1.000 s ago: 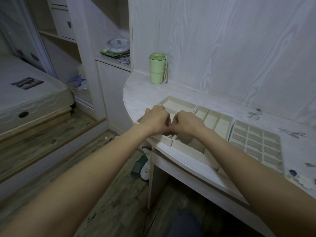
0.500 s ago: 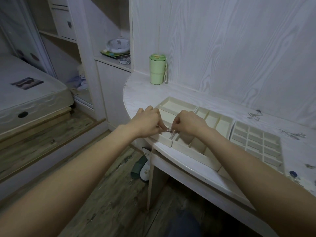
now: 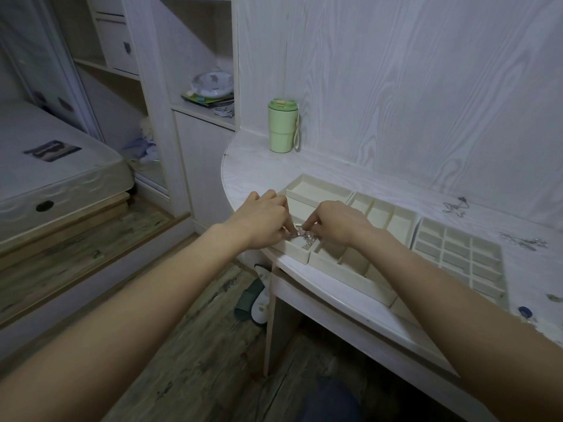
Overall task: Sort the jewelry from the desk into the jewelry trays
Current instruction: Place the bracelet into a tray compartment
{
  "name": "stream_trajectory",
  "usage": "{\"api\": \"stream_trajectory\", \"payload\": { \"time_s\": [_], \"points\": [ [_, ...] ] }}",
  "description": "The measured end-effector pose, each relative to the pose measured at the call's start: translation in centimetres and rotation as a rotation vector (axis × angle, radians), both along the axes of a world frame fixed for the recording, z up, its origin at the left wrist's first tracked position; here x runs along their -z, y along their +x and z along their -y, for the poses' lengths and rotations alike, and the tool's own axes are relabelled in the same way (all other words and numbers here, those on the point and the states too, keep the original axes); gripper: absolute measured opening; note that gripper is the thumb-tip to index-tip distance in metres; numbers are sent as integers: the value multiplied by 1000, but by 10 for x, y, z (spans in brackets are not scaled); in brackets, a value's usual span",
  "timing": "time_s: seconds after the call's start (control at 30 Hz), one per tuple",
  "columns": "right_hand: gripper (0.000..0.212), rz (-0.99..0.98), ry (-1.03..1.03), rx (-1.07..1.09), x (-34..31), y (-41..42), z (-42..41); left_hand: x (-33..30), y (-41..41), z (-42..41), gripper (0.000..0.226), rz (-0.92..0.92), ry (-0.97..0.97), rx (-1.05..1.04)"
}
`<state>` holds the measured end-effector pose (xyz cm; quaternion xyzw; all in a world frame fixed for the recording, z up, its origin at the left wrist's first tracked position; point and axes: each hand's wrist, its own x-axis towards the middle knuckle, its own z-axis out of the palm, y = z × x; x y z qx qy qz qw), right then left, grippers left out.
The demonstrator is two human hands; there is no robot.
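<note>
Both hands meet over the front left corner of the cream jewelry trays. My left hand (image 3: 264, 222) and my right hand (image 3: 334, 222) each pinch one end of a small silver sparkly piece of jewelry (image 3: 303, 235), held just above a compartment of the left tray (image 3: 297, 254). A middle tray (image 3: 380, 213) with long slots and a grid tray (image 3: 457, 254) with several small cells lie to the right. Loose silver chains (image 3: 455, 207) and more chains (image 3: 522, 240) lie on the desk near the wall.
A green lidded cup (image 3: 281, 126) stands at the back of the desk (image 3: 253, 169). A blue-stoned piece (image 3: 524, 311) lies at the right front. Slippers (image 3: 254, 295) sit on the floor under the desk. A bed (image 3: 54, 175) and shelves (image 3: 210, 92) are to the left.
My hands have drawn slightly apart, so the silver piece now shows stretched between the fingertips; a second ago the fists were pressed together and hid it.
</note>
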<state>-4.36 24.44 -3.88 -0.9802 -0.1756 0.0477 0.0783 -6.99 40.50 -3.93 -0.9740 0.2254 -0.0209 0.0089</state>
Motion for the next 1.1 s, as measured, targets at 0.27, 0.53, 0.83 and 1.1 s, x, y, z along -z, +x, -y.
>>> {"api": "stream_trajectory", "payload": {
  "time_s": [0.27,0.53,0.83,1.1],
  "points": [
    [24,23,9,-3,-6,1,5,2,0,4,36,-10,-63,-31],
    [1,39,-28,48,3,0,-8,7,5,7,30,-7,-107,-60],
    [14,52,-12,93,7,6,-3,6,1,12,42,-24,-63,23],
    [24,45,-26,141,3,-1,-10,0,-1,14,38,-77,29,20]
  ]
}}
